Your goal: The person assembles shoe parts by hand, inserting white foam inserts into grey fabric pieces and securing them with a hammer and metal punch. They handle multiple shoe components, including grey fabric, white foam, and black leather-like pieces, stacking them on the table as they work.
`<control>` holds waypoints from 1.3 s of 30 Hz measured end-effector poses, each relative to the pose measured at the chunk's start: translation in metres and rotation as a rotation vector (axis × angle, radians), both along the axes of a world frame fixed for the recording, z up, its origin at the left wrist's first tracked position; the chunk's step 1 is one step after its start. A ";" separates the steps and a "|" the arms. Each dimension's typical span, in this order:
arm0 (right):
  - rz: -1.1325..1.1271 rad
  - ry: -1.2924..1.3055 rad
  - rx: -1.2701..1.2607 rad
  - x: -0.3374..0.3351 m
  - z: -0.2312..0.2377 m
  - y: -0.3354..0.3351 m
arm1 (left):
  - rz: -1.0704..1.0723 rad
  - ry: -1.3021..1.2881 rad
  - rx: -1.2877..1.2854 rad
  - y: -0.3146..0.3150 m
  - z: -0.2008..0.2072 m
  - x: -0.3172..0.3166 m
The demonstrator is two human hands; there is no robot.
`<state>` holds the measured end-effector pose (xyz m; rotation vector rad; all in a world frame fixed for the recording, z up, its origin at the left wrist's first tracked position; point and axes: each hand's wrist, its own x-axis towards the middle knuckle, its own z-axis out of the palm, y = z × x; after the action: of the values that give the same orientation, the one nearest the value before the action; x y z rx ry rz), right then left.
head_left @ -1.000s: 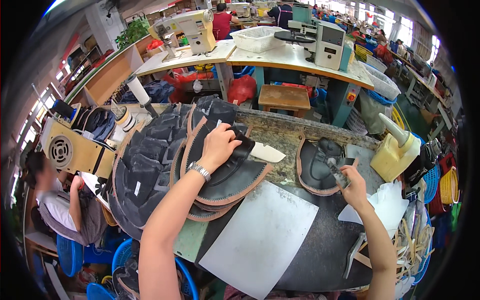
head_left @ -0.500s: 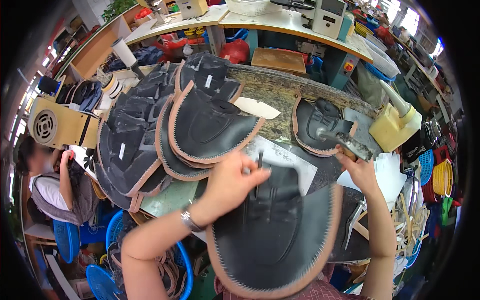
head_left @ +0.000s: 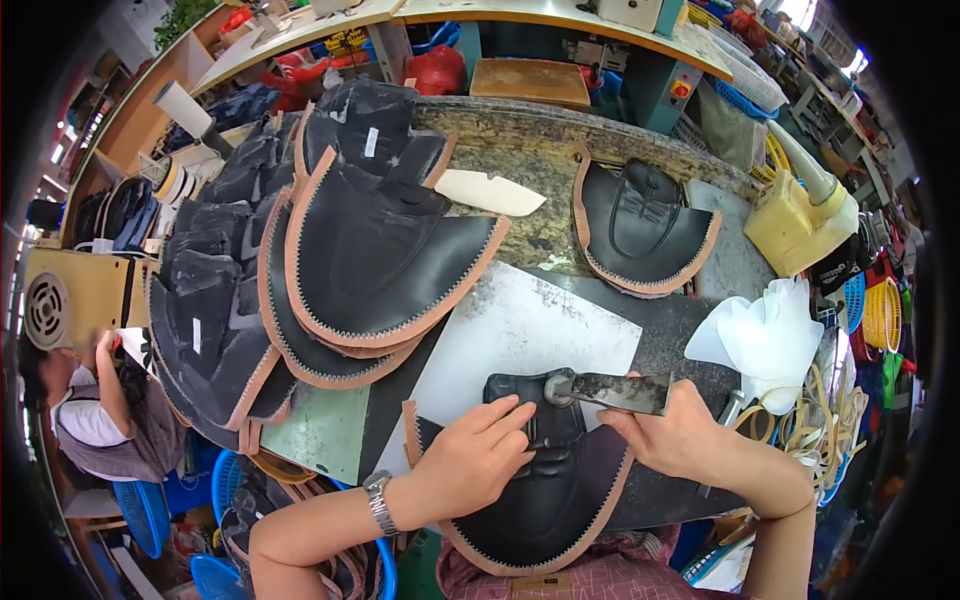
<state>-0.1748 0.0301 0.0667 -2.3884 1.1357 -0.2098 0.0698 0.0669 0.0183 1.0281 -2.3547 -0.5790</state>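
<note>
A black leather shoe upper (head_left: pixel 525 510), edged with a pinkish-brown zigzag-stitched border, lies in front of me with its curved end toward my body. My left hand (head_left: pixel 470 450) rests on the left side of its tongue part, fingers stretched out over the leather. A worn metal hammer (head_left: pixel 625 393) is gripped in my right hand (head_left: pixel 680 425). Its round face sits at the top of the upper's tongue, just beyond my left fingertips. Under the far end of the upper lies a white metal plate (head_left: pixel 530 320).
Stacked black uppers (head_left: pixel 380 270) fill the left of the bench. Another upper (head_left: pixel 645 225) lies at the far right, near a yellowish plastic container (head_left: pixel 800 220). White sheets (head_left: pixel 755 330) and tan strips (head_left: pixel 825 410) are at right. A person (head_left: pixel 110 410) sits at left.
My right hand has brought the hammer left and nearer, onto the upper. The upper, held up before, now lies lower on the plate, and my left hand has come down onto it.
</note>
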 end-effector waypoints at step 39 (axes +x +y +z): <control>0.074 0.057 0.172 0.016 0.059 -0.005 | 0.222 0.243 -0.027 -0.016 -0.040 -0.009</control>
<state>-0.1584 0.0254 0.1253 -2.2916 1.0432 -0.0188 0.0604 0.0512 -0.0219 1.1206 -2.0021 -0.5514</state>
